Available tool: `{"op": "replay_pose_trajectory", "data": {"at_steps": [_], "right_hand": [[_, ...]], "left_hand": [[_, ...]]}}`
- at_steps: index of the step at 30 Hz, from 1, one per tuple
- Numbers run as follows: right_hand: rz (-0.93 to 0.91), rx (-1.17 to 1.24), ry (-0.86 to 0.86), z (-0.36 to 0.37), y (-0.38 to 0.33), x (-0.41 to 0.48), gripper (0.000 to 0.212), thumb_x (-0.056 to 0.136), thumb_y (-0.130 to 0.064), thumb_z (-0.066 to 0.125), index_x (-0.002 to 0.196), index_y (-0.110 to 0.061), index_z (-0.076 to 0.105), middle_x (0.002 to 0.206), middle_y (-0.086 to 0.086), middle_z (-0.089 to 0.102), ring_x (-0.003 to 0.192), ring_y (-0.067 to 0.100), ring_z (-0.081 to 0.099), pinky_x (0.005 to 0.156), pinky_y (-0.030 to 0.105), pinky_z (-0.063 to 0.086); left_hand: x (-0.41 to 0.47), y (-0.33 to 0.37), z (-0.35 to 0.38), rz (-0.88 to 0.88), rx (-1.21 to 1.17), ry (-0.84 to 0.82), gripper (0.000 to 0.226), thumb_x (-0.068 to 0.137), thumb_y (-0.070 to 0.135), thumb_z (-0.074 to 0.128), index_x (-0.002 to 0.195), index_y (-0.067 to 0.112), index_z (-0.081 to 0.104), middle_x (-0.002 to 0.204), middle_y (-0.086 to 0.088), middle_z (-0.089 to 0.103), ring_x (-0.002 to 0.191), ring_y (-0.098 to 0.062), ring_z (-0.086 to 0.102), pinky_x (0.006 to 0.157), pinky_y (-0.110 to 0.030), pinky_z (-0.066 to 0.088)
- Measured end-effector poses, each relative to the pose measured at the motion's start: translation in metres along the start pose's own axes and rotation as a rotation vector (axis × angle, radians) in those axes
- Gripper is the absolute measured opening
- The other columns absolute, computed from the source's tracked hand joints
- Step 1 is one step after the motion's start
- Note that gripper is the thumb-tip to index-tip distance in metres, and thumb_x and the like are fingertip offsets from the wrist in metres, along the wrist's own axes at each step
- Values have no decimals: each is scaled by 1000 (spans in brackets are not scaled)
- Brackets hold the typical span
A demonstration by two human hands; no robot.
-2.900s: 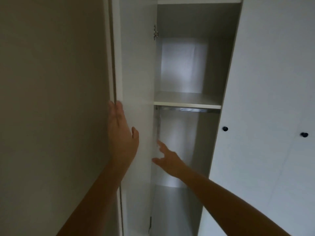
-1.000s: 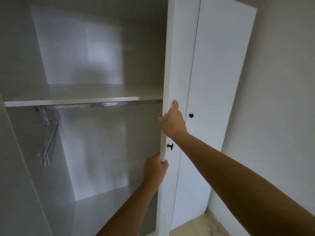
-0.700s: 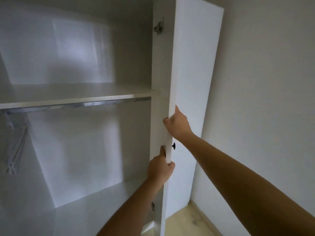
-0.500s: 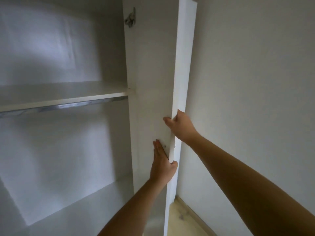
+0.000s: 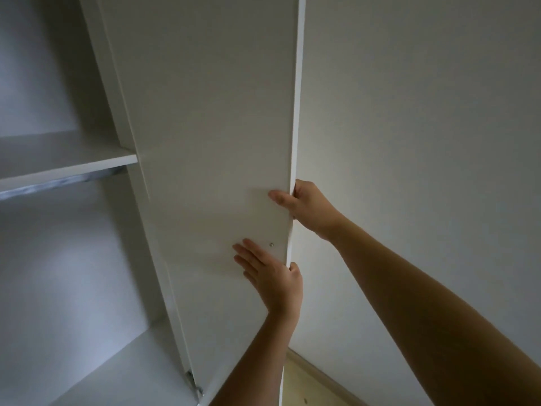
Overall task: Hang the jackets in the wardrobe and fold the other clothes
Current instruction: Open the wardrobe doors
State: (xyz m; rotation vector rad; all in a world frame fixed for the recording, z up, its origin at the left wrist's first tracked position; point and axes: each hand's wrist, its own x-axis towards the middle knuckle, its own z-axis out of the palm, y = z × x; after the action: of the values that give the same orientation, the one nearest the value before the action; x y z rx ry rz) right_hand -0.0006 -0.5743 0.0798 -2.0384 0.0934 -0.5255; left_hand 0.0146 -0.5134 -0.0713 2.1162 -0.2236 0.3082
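The wardrobe [image 5: 96, 259] stands open in front of me and to my left, and its door [image 5: 210, 127] is swung out wide, so I look at the pale inner face, with the free edge running down just beside the wall [image 5: 424, 142] on the right. My right hand [image 5: 307, 206] grips that free edge about halfway up what I can see: the thumb lies across the inner face and the fingers wrap round behind the edge, out of sight. My left hand [image 5: 272, 276] is lower on the same door, fingers straight and slightly spread, pressed flat against the inner face, with the thumb resting at the door's edge. Whether that thumb hooks round the edge I cannot tell. A small metal screw [image 5: 271, 244] shows in the panel between my two hands, just above my left fingertips. At the bottom left corner of the door a metal hinge [image 5: 193, 383] joins it to the wardrobe's side panel. Inside, at the left, a white shelf [image 5: 67, 165] runs across, and a shiny hanging rail [image 5: 52, 186] sits directly under it. Below that lies the wardrobe's pale base. Under the door's edge a strip of light wooden floor [image 5: 310, 388] shows, with a skirting board [image 5: 325, 373] along the foot of the wall.
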Motion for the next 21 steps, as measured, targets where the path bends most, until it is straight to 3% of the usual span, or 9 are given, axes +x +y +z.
{"op": "replay_pose_trajectory", "data": {"at_steps": [2,4,7,9,14,18,21], "right_hand": [[-12,8,-1,-1,2,2,28,94,-25,60,102,1,66,100,16,71,86,22,69,77,36,54],[-18,7,-2,1,1,1,30,94,-26,60,103,2,65,101,17,71,85,20,68,76,34,54],[-12,8,-5,6,0,-7,31,94,-25,60,108,3,62,105,16,70,95,28,68,88,46,54],[-1,35,-11,6,4,-19,24,94,-21,59,110,-2,62,104,13,70,97,28,67,90,47,54],[2,11,97,-39,29,-85,37,95,-29,57,131,-21,53,117,-10,65,105,5,64,81,19,55],[72,-40,274,-108,62,-173,31,96,-27,56,127,-22,57,114,-10,67,102,5,65,83,24,56],[167,-72,389,-165,87,-258,25,96,-22,55,121,-20,60,109,-8,68,100,10,65,83,29,56]], "left_hand": [[1,0,2,-5,-1,-4,116,78,25,73,148,4,-17,156,-21,-17,145,-41,0,115,-47,19],[0,0,-1,-3,-4,-21,115,78,24,72,148,3,-17,156,-22,-17,145,-42,-1,115,-47,19],[-3,-3,-12,11,3,-57,110,82,24,69,147,1,-16,155,-24,-17,145,-42,0,116,-44,18],[-8,-5,-22,50,13,-79,104,86,29,65,147,-2,-13,155,-26,-14,144,-43,3,116,-43,20],[-50,7,-36,186,-27,-125,95,91,38,57,149,9,-13,158,-13,-16,148,-29,0,115,-34,20],[-121,49,-24,236,-120,-172,93,91,34,59,151,14,-9,158,-6,-19,148,-23,-1,115,-35,21],[-190,92,-1,307,-185,-294,88,91,30,60,153,16,-1,160,-4,-9,148,-22,2,116,-36,24]]}}
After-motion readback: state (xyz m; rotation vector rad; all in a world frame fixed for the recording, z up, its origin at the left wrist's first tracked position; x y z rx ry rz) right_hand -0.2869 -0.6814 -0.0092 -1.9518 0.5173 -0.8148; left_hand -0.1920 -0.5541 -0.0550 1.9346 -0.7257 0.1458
